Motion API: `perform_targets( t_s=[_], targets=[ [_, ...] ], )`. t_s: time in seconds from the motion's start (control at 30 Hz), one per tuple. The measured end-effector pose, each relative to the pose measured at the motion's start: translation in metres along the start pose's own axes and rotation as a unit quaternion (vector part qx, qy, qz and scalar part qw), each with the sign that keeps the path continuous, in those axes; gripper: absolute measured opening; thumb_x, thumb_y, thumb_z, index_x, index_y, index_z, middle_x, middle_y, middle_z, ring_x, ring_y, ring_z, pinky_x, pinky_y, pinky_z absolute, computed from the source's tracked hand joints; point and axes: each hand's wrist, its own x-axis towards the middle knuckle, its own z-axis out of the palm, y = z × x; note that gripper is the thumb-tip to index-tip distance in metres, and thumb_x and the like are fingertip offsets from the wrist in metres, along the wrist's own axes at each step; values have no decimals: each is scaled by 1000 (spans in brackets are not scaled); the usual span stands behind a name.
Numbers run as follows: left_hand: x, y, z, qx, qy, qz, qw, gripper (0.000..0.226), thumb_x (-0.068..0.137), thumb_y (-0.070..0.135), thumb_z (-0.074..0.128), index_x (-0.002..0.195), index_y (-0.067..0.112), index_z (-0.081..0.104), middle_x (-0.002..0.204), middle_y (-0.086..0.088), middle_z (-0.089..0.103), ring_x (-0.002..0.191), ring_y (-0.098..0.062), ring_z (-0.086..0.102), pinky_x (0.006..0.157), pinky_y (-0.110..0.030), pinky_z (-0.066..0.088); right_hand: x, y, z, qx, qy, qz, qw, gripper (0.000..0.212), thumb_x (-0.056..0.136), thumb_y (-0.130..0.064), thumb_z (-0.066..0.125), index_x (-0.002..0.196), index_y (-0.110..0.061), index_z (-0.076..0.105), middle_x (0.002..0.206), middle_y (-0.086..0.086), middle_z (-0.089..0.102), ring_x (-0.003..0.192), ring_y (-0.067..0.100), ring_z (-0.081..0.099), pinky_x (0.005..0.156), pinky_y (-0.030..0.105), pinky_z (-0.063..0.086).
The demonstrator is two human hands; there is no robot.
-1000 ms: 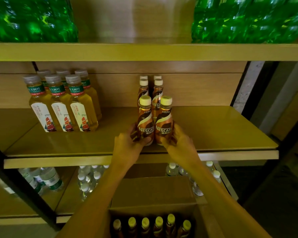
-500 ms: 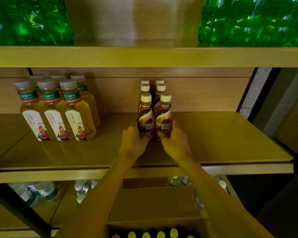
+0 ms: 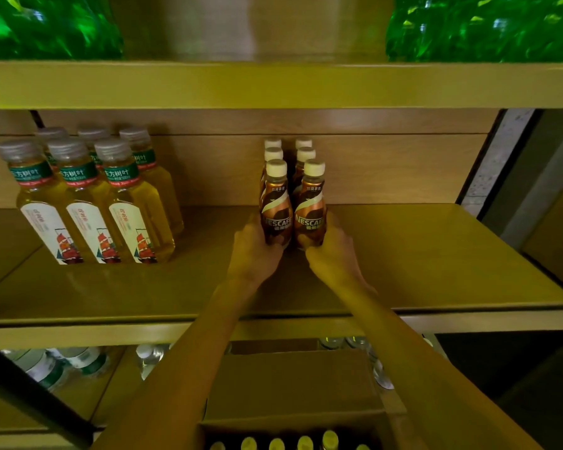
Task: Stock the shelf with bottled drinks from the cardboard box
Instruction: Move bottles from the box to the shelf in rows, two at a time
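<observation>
Two brown Nescafe coffee bottles with cream caps stand side by side on the middle shelf (image 3: 436, 261). My left hand (image 3: 254, 251) grips the base of the left bottle (image 3: 275, 206). My right hand (image 3: 330, 254) grips the base of the right bottle (image 3: 310, 209). Behind them two more pairs of the same bottles (image 3: 288, 151) line up toward the shelf's back wall. The open cardboard box (image 3: 293, 384) sits below my arms, with several capped bottles (image 3: 303, 441) showing at the bottom edge.
Several yellow tea bottles (image 3: 88, 203) stand at the left of the same shelf. Green bottle packs (image 3: 481, 27) fill the top shelf. Clear water bottles (image 3: 65, 365) lie on the lower shelf. A dark upright post (image 3: 488, 157) bounds the shelf on the right.
Both hands have pushed the two front coffee bottles further back along the shelf, up against the row behind. The view has tilted upward, so less of the box shows.
</observation>
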Motion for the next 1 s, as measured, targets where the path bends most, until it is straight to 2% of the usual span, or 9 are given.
perform_targets(
  t_s=[0.1, 0.17, 0.27, 0.37, 0.47, 0.53, 0.63, 0.8, 1.0],
  targets=[
    [-4, 4, -4, 8, -16, -10, 1000, 56, 91, 13, 68, 142, 13, 43, 133, -7, 61, 122, -26, 59, 86, -29, 48, -2, -3, -3, -32, -15, 4, 999, 57, 93, -22, 68, 143, -20, 39, 123, 5, 65, 101, 23, 70, 81, 39, 61],
    [-9, 6, -8, 25, -30, -17, 999, 60, 91, 20, 69, 143, 15, 39, 125, -4, 63, 115, -25, 62, 80, -29, 49, -6, -6, -7, -102, -26, -5, 994, 62, 94, -35, 65, 145, -19, 35, 126, 6, 62, 104, 25, 68, 79, 37, 59],
    [-23, 7, -15, 103, -37, 2, 994, 54, 91, 38, 67, 136, 21, 41, 106, 3, 63, 99, -22, 65, 71, -31, 50, -21, -8, -19, -254, -19, -46, 966, 56, 94, -49, 59, 138, -17, 44, 129, 5, 59, 119, 27, 57, 90, 41, 52],
    [-47, 10, -24, 186, -14, 37, 982, 56, 90, 47, 64, 134, 22, 40, 112, -1, 63, 105, -28, 64, 72, -34, 46, -46, -12, -35, -313, 1, -79, 946, 52, 95, -53, 53, 133, -17, 51, 133, 6, 59, 128, 27, 51, 99, 39, 45],
    [-76, 17, -34, 254, -2, 59, 965, 60, 91, 50, 60, 140, 21, 42, 133, -5, 56, 125, -33, 53, 88, -43, 48, -73, -16, -48, -343, -15, -66, 937, 55, 97, -56, 48, 137, -19, 50, 141, 5, 54, 137, 28, 43, 106, 42, 40],
    [-94, 18, -37, 272, 9, 72, 960, 62, 90, 54, 58, 142, 22, 44, 141, -5, 52, 132, -33, 48, 95, -46, 48, -92, -16, -54, -355, -15, -71, 932, 55, 97, -57, 46, 137, -20, 52, 143, 3, 52, 138, 26, 41, 105, 42, 40],
    [-118, 12, -37, 280, 27, 106, 954, 61, 88, 55, 58, 139, 22, 49, 137, -4, 56, 129, -31, 51, 91, -45, 50, -121, -12, -61, -355, 0, -89, 931, 53, 97, -56, 47, 131, -18, 57, 139, 2, 56, 134, 25, 46, 102, 43, 43],
    [-162, -6, -32, 266, 47, 150, 951, 57, 89, 53, 59, 135, 20, 56, 134, 0, 58, 127, -23, 53, 90, -41, 52, -169, 5, -62, -344, 21, -115, 932, 51, 95, -55, 50, 126, -16, 63, 132, 4, 62, 130, 28, 51, 105, 45, 45],
    [-222, -53, -7, 241, 18, 139, 960, 57, 88, 51, 58, 136, 20, 54, 138, 1, 53, 131, -23, 49, 96, -43, 53, -223, 52, -48, -334, -5, -94, 938, 49, 95, -52, 52, 123, -14, 64, 128, 5, 64, 126, 28, 55, 101, 45, 49]
  ],
)
